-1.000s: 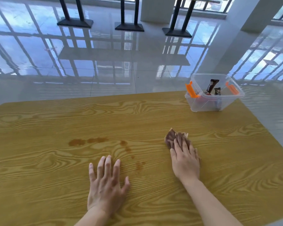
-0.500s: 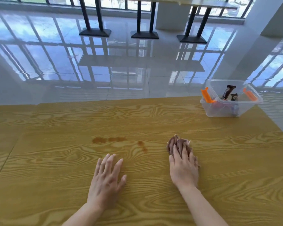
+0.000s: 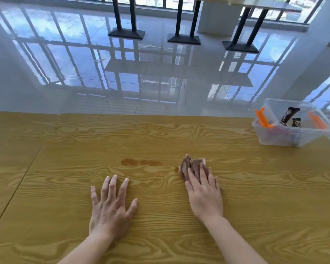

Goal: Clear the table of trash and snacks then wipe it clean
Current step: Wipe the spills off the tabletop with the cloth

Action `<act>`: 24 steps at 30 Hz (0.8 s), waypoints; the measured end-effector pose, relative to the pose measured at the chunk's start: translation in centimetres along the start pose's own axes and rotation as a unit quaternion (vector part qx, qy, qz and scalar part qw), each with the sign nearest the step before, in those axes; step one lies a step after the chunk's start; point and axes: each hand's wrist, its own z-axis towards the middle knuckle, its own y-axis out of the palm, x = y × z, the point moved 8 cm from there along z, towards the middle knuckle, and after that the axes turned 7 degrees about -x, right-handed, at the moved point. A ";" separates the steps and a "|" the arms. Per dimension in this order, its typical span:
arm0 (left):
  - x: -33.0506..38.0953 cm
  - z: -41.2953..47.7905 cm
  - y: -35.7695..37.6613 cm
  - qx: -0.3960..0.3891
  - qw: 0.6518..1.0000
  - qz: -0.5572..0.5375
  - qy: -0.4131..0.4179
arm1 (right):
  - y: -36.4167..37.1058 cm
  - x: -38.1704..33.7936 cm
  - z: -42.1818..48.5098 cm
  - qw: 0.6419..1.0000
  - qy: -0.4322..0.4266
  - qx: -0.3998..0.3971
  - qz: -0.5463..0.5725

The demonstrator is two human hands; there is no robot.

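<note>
Head view: brown cloth [image 3: 189, 165] lies flattened under right hand's [image 3: 205, 195] fingers.

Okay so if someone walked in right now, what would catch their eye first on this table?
Probably the brown spill marks in the middle of the wooden table, just left of the stained brown cloth that the right hand presses flat. The left hand lies spread beside it. At the far right corner sits a clear plastic bin with orange latches, holding snack wrappers.

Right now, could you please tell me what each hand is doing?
Left hand: open, flat on the table, holding nothing.
Right hand: open, pressing a brown cloth onto the table.
</note>
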 end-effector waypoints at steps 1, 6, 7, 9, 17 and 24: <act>0.1 0.0 0.0 0.000 1.000 -0.002 0.001 | 1.1 -0.9 -2.7 0.998 -0.060 0.002 -0.022; 0.2 -0.1 0.0 0.002 1.000 0.003 0.005 | 2.3 1.8 -7.4 0.990 -0.130 -0.004 -0.061; 0.2 -0.1 0.0 0.002 1.000 0.006 0.005 | 1.1 3.0 -5.3 0.995 -0.085 0.016 -0.057; 0.4 -0.1 0.0 0.004 1.000 0.009 0.006 | -1.5 3.8 0.1 0.999 0.022 0.038 -0.016; 0.3 -0.1 -0.1 0.003 1.000 0.004 -0.001 | 2.0 -4.3 -2.5 0.992 -0.118 0.010 -0.044; 0.4 -0.2 -0.3 0.003 1.000 0.003 -0.002 | -1.1 -1.7 3.6 0.999 0.026 0.019 -0.009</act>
